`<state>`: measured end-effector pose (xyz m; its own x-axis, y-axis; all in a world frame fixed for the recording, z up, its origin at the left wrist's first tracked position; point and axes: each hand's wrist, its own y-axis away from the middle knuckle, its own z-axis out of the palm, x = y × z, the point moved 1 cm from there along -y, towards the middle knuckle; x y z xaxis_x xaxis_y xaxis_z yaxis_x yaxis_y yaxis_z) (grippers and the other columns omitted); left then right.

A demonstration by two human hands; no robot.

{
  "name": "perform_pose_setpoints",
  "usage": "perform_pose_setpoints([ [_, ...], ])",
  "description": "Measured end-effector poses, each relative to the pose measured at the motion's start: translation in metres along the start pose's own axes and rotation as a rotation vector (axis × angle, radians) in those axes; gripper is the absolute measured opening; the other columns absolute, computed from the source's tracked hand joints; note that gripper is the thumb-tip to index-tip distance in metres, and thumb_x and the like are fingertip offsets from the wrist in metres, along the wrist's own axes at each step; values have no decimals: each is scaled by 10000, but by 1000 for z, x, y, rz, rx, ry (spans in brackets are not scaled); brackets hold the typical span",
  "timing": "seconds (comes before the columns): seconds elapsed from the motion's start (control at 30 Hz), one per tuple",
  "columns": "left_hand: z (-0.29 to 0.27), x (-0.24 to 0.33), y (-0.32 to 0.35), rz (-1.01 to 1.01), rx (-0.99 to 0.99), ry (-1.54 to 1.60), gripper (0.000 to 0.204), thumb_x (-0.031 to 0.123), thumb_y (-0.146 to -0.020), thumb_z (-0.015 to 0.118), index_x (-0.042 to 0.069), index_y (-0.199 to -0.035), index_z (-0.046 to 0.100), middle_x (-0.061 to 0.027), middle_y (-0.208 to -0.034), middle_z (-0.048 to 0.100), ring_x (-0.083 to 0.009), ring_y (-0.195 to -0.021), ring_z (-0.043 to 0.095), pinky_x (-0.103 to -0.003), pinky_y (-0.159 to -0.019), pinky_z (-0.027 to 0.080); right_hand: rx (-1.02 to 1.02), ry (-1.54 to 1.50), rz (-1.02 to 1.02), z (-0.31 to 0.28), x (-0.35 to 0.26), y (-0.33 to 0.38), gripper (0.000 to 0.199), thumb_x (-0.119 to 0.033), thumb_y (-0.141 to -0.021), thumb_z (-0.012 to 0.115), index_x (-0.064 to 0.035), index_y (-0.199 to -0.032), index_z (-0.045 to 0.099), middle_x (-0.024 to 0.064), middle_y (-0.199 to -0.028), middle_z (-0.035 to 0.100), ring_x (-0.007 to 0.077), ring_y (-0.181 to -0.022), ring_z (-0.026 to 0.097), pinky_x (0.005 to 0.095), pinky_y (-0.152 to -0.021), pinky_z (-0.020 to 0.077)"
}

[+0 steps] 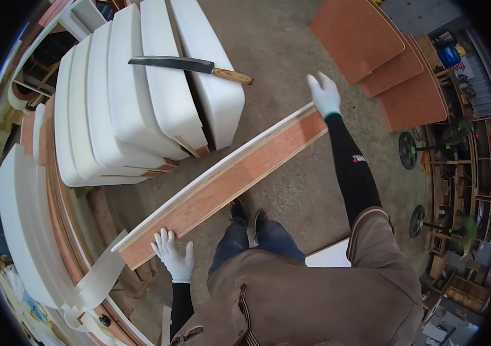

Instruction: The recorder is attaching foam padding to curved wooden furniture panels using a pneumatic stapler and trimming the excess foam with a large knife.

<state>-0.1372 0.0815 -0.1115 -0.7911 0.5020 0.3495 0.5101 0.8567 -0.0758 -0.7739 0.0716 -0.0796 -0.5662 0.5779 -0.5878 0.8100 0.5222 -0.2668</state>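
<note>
Left grip lies splayed, right grip is stretched far forward.

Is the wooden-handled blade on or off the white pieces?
On: the blade lies across the white pieces, handle over the rightmost.

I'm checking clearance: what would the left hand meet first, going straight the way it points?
The left hand would first meet the long board; its fingertips overlap it here, though contact is unclear.

Long narrow wood panel, reddish-brn face up, paler long edges; thin white strip along far edge. Looks str8, in 1 pc. Lies diag. across wearer's front: L end nearer, R end farther out.
</note>
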Motion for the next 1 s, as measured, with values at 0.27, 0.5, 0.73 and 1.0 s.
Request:
perform_pose_setpoints([
  [0.27,8,-13,-35,-42,74,-13,611,252,-833,776,45,-1357,538,-199,-1516,464,-418,-1472,320,-602,-1225,129,-316,-370,247,-1,89,79,602,-457,-948,639,4,-1334,603,195,-1282,669,295,-1204,633,367,-1028,469],
  [0.5,23,-37,-100,-26,82,-23,662,305,-806,791,6,-1338,536,-218,-1512,462,-431,-1456,336,-623,-1213,136,-183,-412,156,38,82,68,727,-443,-940,638,31,-1463,463,252,-1395,584,320,-1292,580,372,-1076,443],
  [0.73,33,-55,-134,137,61,-150,779,420,-818,783,-18,-1402,510,-213,-1501,478,-393,-1426,391,-549,-1203,217,-346,-85,353,-50,133,306,721,-489,-955,613,3,-1464,478,231,-1471,518,349,-1378,486,419,-1165,361],
  [1.0,86,-152,-249,460,362,-433,825,646,-767,757,26,-1290,603,-201,-1262,625,-397,-1117,618,-548,-968,470,-176,-48,1589,-163,121,758,680,-535,-934,581,11,-1340,592,242,-1316,633,395,-1258,579,445,-1047,464],
])
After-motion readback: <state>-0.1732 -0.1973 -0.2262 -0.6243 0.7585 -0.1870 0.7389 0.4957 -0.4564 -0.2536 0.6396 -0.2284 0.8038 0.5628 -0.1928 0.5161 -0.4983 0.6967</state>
